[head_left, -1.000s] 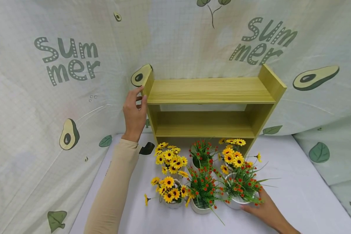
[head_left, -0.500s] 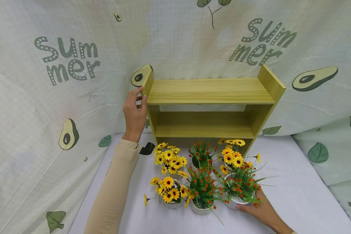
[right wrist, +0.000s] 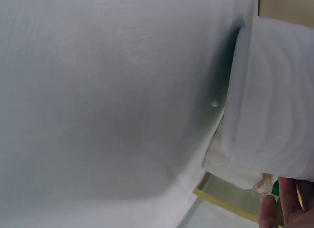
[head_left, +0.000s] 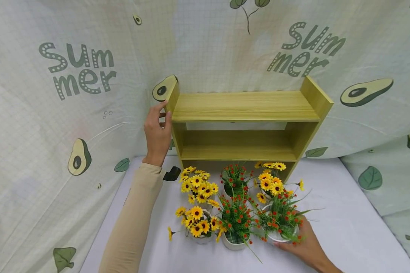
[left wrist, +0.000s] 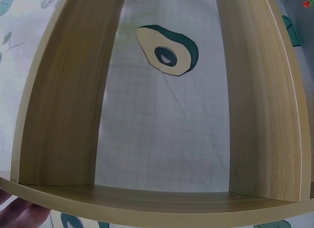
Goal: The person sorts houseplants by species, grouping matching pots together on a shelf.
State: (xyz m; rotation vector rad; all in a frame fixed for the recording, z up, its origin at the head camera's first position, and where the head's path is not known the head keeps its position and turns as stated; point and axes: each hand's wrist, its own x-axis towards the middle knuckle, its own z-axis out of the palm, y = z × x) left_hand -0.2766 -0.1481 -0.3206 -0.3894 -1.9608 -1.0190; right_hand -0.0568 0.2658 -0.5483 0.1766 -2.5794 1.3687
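My left hand (head_left: 157, 132) holds the left side panel of a two-tier wooden shelf (head_left: 244, 108); its fingers (left wrist: 27, 215) show beyond the panel at the lower left of the left wrist view. At the front right, my right hand (head_left: 305, 244) grips a white pot (head_left: 276, 238) from its right side. Grassy leaves with small red flowers (head_left: 281, 216) spill over that pot's rim. In the right wrist view the white pot (right wrist: 279, 95) fills the right side, with a few fingers (right wrist: 289, 203) below it.
Several other potted plants stand before the shelf: yellow daisies at left (head_left: 198, 185), front left (head_left: 198, 220) and back right (head_left: 270, 182), red-flowered grass in the middle (head_left: 237, 216) and behind it (head_left: 235, 180). A black object (head_left: 172, 173) lies by the left sleeve. Printed cloth (head_left: 205, 49) hangs behind.
My right hand has shifted slightly left and closed further round the red-flowered pot, which has tilted and moved a little. The left hand stays at the shelf panel.
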